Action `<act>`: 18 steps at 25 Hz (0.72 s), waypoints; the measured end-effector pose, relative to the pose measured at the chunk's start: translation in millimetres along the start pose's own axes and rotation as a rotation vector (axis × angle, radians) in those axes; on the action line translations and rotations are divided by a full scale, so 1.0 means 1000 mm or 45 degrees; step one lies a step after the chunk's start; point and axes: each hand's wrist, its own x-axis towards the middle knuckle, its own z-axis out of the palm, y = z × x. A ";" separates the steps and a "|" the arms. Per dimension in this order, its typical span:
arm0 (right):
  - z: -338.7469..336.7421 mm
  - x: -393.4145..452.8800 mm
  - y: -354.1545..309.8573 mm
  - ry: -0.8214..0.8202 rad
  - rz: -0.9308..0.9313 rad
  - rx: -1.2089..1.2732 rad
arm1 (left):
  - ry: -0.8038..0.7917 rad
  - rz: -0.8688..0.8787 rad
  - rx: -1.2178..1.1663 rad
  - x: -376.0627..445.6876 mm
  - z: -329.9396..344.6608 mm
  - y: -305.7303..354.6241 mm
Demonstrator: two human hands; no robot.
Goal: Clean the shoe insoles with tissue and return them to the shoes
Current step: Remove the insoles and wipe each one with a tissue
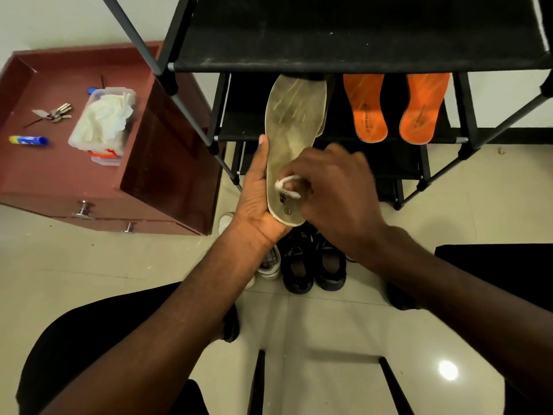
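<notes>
Beige insole (294, 139), scuffed and streaked, held up before a black rack (359, 34), heel end cupped in the left hand (257, 202), thumb laid along its edge and fingers wrapped behind. Pinched in the curled fingers of the right hand (335, 187): a wad of tissue (284, 185), pressed to the heel near the printed logo. Wiping step evidently under way, toe half apparently not yet reached. Likely next: strokes carried up toward the toe, with a steady grip to keep the thin insole from bending. Parked on a rack shelf just right of it, two orange insoles (396, 109). Waiting on the floor below the hands, black shoes (314, 262) beside a white shoe (269, 265). More tissue in a clear box (98, 127) on the red cabinet (59, 175), near keys (57, 112).
</notes>
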 end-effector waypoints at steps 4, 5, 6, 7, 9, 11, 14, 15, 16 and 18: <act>0.000 -0.016 0.003 -0.040 0.026 0.166 | 0.032 0.015 -0.020 0.000 -0.001 0.004; 0.002 -0.020 0.000 -0.083 -0.002 0.262 | 0.057 -0.001 -0.020 0.000 -0.003 0.003; 0.003 -0.021 -0.003 -0.118 -0.030 0.327 | 0.087 -0.006 -0.016 -0.001 -0.005 0.001; 0.004 -0.017 -0.004 -0.131 -0.059 0.348 | 0.095 -0.008 -0.031 -0.002 -0.004 -0.002; 0.005 -0.002 0.003 -0.053 -0.074 0.276 | 0.041 -0.006 -0.097 -0.003 0.002 -0.006; 0.002 0.012 0.015 0.104 0.026 0.199 | 0.006 0.026 -0.092 -0.005 0.011 -0.009; 0.006 0.012 0.016 0.170 0.076 0.259 | 0.016 0.067 -0.051 -0.003 0.007 -0.012; 0.009 0.010 0.010 0.115 0.028 0.329 | 0.019 0.067 -0.066 -0.002 0.005 -0.010; 0.010 0.006 0.004 0.026 -0.030 0.408 | 0.033 0.067 -0.066 -0.001 0.002 -0.007; 0.007 -0.002 -0.001 -0.188 -0.128 0.497 | 0.078 0.066 -0.017 0.000 -0.006 -0.001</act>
